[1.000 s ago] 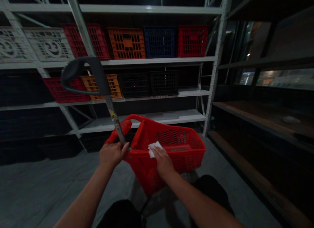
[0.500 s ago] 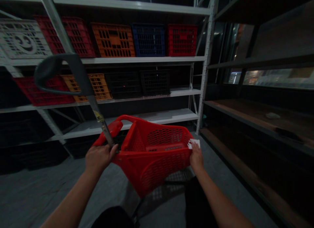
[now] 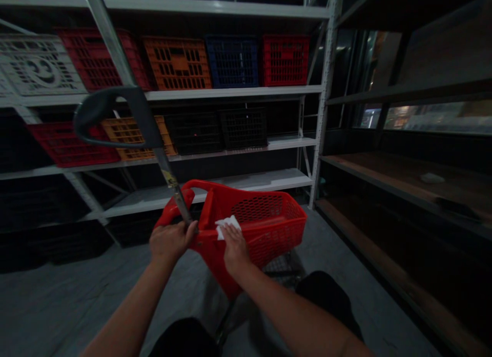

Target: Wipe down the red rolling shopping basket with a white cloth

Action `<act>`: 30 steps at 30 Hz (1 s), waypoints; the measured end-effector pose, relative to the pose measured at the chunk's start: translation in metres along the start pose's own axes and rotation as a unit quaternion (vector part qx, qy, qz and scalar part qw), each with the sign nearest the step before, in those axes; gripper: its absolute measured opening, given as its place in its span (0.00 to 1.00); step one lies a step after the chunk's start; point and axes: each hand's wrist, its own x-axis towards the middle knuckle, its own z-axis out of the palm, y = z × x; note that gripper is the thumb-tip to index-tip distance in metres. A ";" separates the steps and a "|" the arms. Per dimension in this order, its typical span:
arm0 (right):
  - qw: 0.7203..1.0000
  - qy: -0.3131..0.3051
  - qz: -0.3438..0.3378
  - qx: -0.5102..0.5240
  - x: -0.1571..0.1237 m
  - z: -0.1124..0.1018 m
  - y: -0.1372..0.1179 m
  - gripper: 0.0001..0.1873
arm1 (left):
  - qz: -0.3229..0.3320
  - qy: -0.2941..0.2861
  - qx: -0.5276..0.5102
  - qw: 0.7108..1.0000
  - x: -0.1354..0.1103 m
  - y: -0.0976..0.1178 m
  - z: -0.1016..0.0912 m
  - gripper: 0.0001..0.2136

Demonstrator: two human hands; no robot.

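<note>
A red plastic shopping basket (image 3: 269, 229) stands on the floor in front of me, tilted. Its long pull handle (image 3: 130, 121) with a dark grey grip rises up to the left. My left hand (image 3: 171, 240) is closed round the metal shaft of that handle where it meets the basket. My right hand (image 3: 234, 247) presses a white cloth (image 3: 226, 225) against the basket's near rim, close to the left hand. The fingers lie over the cloth.
Grey metal shelving (image 3: 230, 93) behind the basket carries several red, orange, blue, black and white crates. Dark wooden shelves (image 3: 403, 177) run along the right. The floor (image 3: 57, 300) is grey concrete. My dark-trousered knees show at the bottom.
My right hand slid the white cloth from the basket's right rim corner back left along the near rim. The left hand kept its hold on the handle shaft.
</note>
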 end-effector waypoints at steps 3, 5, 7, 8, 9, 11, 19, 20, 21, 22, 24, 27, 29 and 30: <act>0.999 -0.019 -0.032 0.011 0.008 -0.001 -0.010 0.29 | -0.004 0.008 0.008 1.000 0.001 -0.002 0.002 0.29; 0.999 -0.026 -0.036 -0.007 0.007 -0.011 0.002 0.29 | 0.008 0.003 0.009 1.000 0.003 -0.006 0.005 0.29; 0.998 -0.033 -0.013 -0.043 0.000 -0.030 0.029 0.29 | 0.012 -0.005 0.011 1.000 0.004 -0.010 0.007 0.29; 0.997 -0.035 0.006 -0.065 -0.005 -0.042 0.047 0.29 | 0.010 -0.007 0.015 1.000 0.004 -0.012 0.009 0.29; 0.995 -0.037 0.025 -0.089 -0.010 -0.056 0.067 0.30 | 0.007 -0.008 0.019 1.000 0.004 -0.013 0.010 0.29; 0.988 -0.030 0.064 -0.137 -0.020 -0.084 0.108 0.30 | 0.003 -0.006 0.027 1.000 0.004 -0.016 0.012 0.29; 0.971 0.030 0.139 -0.194 -0.039 -0.096 0.142 0.31 | 0.000 0.003 0.026 1.000 0.002 -0.018 0.011 0.28; 0.977 0.015 0.109 -0.184 -0.039 -0.090 0.135 0.32 | 0.003 0.000 0.024 1.000 0.002 -0.019 0.012 0.28; 0.981 0.000 0.081 -0.177 -0.040 -0.087 0.130 0.33 | 0.008 -0.003 0.023 1.000 0.001 -0.021 0.012 0.28; 0.983 -0.010 0.060 -0.175 -0.040 -0.087 0.128 0.34 | 0.012 -0.004 0.022 1.000 0.001 -0.022 0.012 0.28; 0.979 -0.011 0.072 -0.189 -0.043 -0.098 0.137 0.34 | 0.018 -0.004 0.023 1.000 0.001 -0.026 0.013 0.28; 0.957 0.022 0.182 -0.223 -0.047 -0.127 0.168 0.31 | 0.019 -0.005 0.025 0.999 -0.001 -0.028 0.013 0.28; 0.942 0.042 0.238 -0.235 -0.049 -0.137 0.185 0.29 | 0.015 -0.005 0.026 1.000 -0.002 -0.028 0.013 0.28; 0.939 0.055 0.243 -0.237 -0.049 -0.138 0.188 0.29 | 0.010 -0.003 0.026 1.000 -0.002 -0.027 0.012 0.28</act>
